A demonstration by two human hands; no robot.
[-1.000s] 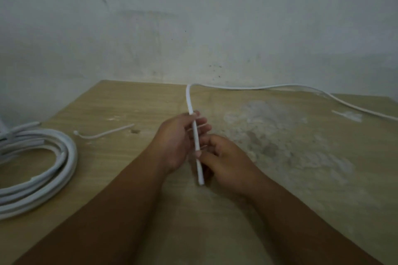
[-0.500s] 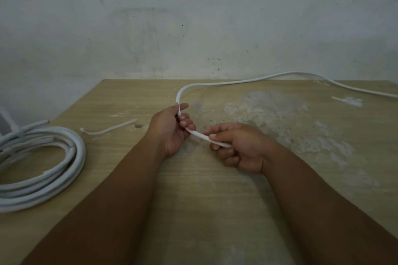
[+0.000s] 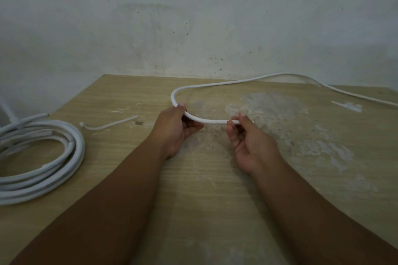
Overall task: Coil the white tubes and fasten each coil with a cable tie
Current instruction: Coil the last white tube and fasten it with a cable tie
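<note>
While in two hands (image 3: 175, 129) (image 3: 249, 144), one tube (image 3: 213, 122)

1. A pale, whitish wall (image 3: 193, 17) filled the upper part of the frame from the left edge to the right.
2. Its surface was scuffed, with dark specks right of centre and faint grey streaks near the top centre and upper left.
3. A wooden bench (image 3: 120, 97) with a light, straw-coloured grain took up the lower part, and its far edge met the wall near mid-frame.
4. The bench's left edge ran diagonally from the centre down toward the left side of the frame.
5. A broad, whitish worn patch (image 3: 280, 118) spread over the bench top right of centre, with smaller flecks below it.
6. The light was dim and flat, and the wall looked darker toward the left.
</note>
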